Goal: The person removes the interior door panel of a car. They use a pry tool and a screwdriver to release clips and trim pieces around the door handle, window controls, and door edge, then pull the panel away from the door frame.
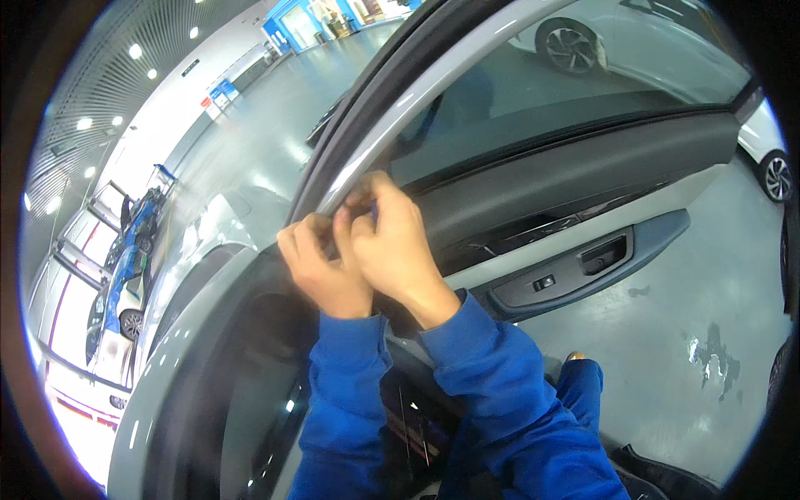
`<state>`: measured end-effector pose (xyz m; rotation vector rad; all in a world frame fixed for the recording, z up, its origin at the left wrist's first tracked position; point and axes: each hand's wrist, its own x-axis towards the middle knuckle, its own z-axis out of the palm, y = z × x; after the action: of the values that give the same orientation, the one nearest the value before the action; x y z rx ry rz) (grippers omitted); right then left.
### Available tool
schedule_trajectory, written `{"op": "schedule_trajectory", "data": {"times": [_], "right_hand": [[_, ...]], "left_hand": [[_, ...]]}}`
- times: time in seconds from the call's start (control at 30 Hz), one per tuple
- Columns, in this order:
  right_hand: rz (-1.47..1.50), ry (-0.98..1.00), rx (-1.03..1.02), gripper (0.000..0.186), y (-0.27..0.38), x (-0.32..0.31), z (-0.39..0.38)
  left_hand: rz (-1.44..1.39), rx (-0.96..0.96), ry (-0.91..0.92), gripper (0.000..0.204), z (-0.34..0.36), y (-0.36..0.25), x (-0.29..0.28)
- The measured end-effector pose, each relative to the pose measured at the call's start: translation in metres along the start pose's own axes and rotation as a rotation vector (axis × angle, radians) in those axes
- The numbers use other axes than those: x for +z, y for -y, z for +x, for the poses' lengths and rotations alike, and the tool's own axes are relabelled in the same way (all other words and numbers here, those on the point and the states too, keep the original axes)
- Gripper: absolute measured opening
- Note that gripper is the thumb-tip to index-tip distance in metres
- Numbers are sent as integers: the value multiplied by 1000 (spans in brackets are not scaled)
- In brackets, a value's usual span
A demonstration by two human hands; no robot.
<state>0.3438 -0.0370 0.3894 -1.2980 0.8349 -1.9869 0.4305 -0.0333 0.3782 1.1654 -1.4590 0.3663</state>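
Observation:
Both my hands meet at the lower end of the grey window frame [392,125] of an open car door. My left hand [327,271] has its fingers curled against the frame, beside the black rubber seal [321,171]. Close against it, my right hand [398,246] is bent with thumb and fingers pinched together. A small dark blue bit shows between the right fingers, too little to name. The fingertips of both hands are partly hidden. Just right of them lies the dark inner door panel [575,162] below the window glass [508,108].
The door's armrest [508,293] with a switch and pull recess juts out at the right. Below my arms another dark car window [262,417] shows. A white car [667,42] stands beyond the glass. My foot [576,357] is on the shiny grey floor [650,333].

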Motion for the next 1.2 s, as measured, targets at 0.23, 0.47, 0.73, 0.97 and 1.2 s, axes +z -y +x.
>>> {"op": "schedule_trajectory", "data": {"times": [0.23, 0.47, 0.73, 0.97, 1.2], "right_hand": [[-150, 26, -181, 14, 1, 1, -12], [-40, 80, -45, 10, 0, 1, 0], [-81, 53, -59, 13, -6, 2, 2], [-42, 95, 0, 21, -5, 0, 3], [41, 71, -22, 9, -5, 1, 3]], "left_hand": [[-17, 63, -14, 17, 0, 3, -1], [12, 73, -31, 18, 0, 2, 2], [-14, 75, -42, 19, 0, 4, 2], [1, 58, -41, 20, 2, 0, 1], [-17, 60, -45, 21, -1, 6, 3]]}}
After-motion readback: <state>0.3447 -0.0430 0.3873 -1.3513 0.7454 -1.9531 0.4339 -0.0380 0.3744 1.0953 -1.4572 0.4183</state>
